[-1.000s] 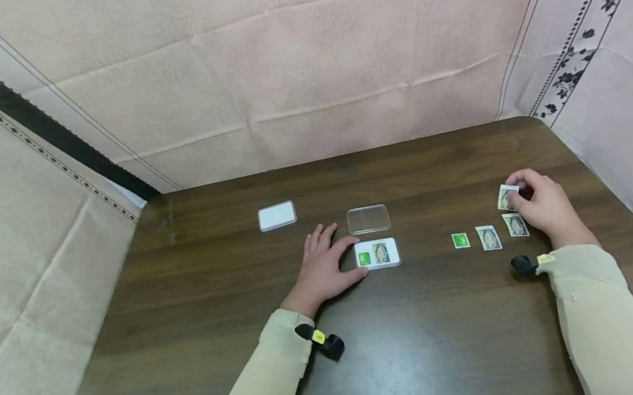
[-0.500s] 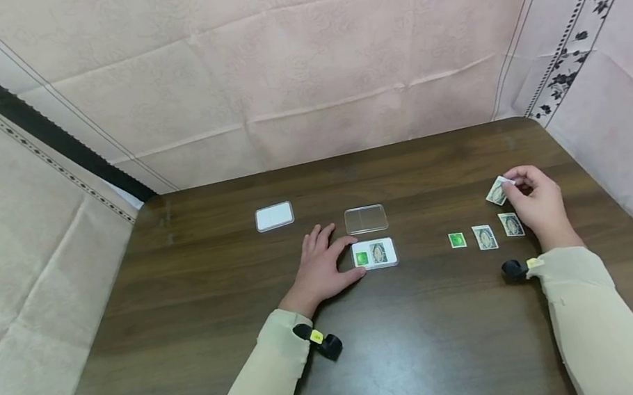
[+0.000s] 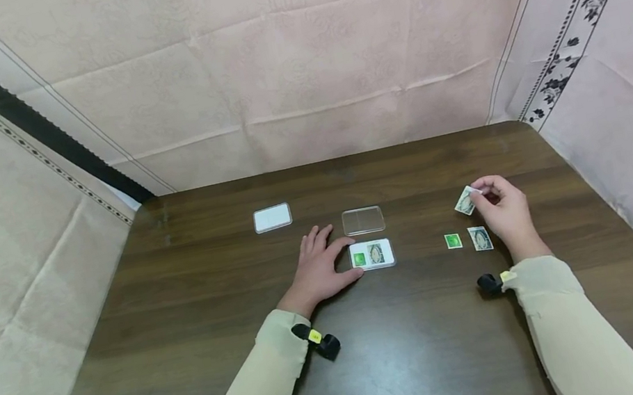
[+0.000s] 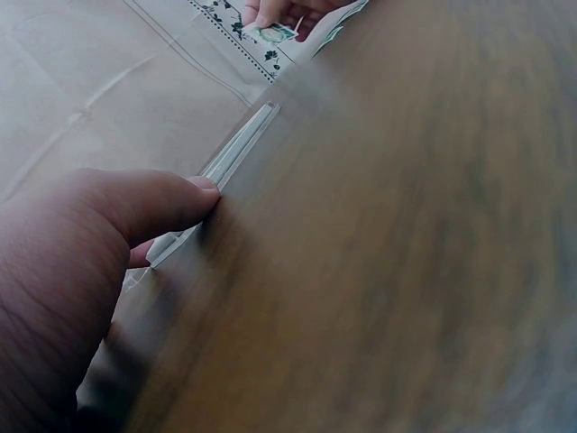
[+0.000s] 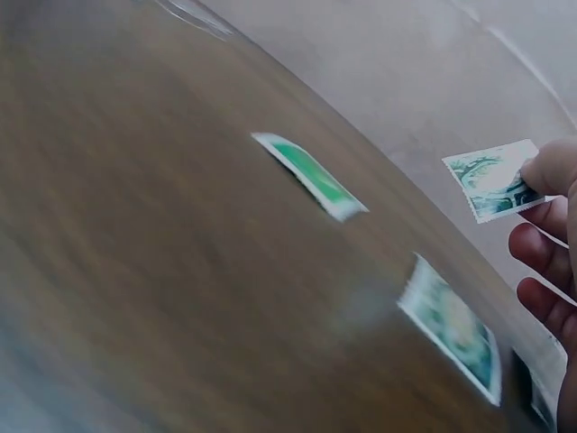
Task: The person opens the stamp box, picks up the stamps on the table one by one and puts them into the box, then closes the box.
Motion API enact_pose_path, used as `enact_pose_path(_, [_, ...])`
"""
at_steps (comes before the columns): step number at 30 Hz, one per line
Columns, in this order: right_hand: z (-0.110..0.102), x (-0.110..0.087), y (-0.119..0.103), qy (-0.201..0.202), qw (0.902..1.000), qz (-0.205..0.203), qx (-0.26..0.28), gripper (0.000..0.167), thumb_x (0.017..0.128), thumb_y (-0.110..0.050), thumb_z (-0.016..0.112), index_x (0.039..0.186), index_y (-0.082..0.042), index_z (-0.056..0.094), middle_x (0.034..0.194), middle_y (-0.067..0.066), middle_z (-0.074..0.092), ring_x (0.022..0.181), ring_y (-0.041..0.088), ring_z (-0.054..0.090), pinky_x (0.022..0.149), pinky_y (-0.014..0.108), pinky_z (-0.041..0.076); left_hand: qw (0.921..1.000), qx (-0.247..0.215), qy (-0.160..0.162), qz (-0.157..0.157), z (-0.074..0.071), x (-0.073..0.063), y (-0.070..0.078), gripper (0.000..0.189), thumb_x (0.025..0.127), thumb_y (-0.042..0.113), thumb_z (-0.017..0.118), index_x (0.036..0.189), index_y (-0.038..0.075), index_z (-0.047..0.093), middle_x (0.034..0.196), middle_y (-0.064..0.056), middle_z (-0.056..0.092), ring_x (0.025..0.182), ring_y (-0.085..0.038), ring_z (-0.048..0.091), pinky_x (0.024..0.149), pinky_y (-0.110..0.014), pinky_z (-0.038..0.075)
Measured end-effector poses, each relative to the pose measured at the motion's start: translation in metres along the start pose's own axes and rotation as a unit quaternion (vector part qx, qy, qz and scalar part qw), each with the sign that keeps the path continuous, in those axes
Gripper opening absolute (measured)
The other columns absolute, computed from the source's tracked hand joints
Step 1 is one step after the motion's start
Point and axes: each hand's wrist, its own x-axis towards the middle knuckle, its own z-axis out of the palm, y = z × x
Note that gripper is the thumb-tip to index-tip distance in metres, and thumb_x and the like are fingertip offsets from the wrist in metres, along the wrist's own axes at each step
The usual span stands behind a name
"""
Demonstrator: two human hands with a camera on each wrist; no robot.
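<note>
My right hand [image 3: 504,214] pinches a green-and-white postage stamp [image 5: 487,180] between thumb and forefinger, raised over the table in the right wrist view. Below it lie a small green stamp [image 3: 453,241] and a larger stamp with an oval design [image 3: 480,238]. Another larger stamp is mostly hidden behind the right hand. My left hand [image 3: 322,267] holds a flat white-lined plastic case [image 3: 387,252] by its left end, thumb on the near edge and forefinger on the far one. Inside the case are a green stamp [image 3: 360,259] and an oval-design stamp [image 3: 376,253].
A clear plastic lid [image 3: 362,221] lies just behind the case. Farther back to the left is a second white flat case [image 3: 272,218]. The brown wooden table [image 3: 223,242] is bordered by pale cloth hangings [image 3: 280,62] at the back and sides.
My right hand has lifted the stamp from the right-hand group and moved left with it, now covering one of the stamps lying there. The left hand has stayed on the case.
</note>
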Motion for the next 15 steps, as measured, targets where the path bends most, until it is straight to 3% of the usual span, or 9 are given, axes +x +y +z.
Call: enact_pose_path(15, [0.045,-0.016,-0.030,-0.059,0.9971,-0.043,0.023,0.010,0.094,-0.007,0.069,0.103,-0.002,0.068,0.088,0.006,0.066,0.080,0.005,0.059,0.075,0.015,0.046,1.0000,0.001,0.001,-0.004,0.000,0.000,0.002,0.059,0.087,0.057,0.070,0.138,0.031,0.058,0.163,-0.012,0.028,0.154,-0.034,0.011,0.123,-0.052,0.004])
